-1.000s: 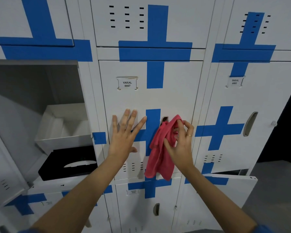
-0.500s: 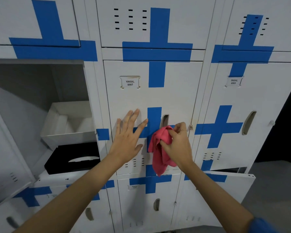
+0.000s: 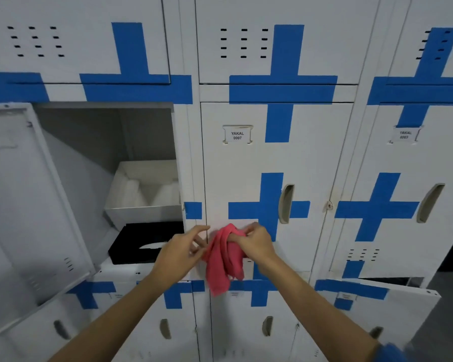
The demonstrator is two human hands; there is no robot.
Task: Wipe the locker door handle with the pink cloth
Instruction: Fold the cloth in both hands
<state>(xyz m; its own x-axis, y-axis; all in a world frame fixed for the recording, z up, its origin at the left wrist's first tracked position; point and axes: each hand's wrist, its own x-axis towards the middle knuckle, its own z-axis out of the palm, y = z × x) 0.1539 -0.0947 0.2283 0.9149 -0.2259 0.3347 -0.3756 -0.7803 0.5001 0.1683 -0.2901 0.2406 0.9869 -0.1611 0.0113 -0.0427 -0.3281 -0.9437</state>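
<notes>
- Below and left of the recessed door handle (image 3: 286, 203) on locker 0007, we've got the pink cloth (image 3: 224, 259) bunched in our right hand (image 3: 254, 244), fingers clamped shut on it.
- A second ago that cloth was right up on the handle; now it's dropped away and the handle sits bare, nothing touching it.
- Our left hand (image 3: 178, 253) has come off the door panel too, fingers loosely apart, just reaching the cloth's edge, holding nothing as far as we can tell.
- Looks to us like a regrip or refold, or the wipe's basically done.
- The open locker (image 3: 102, 158) left of the handle, with the white box (image 3: 144, 194) inside, isn't involved.
</notes>
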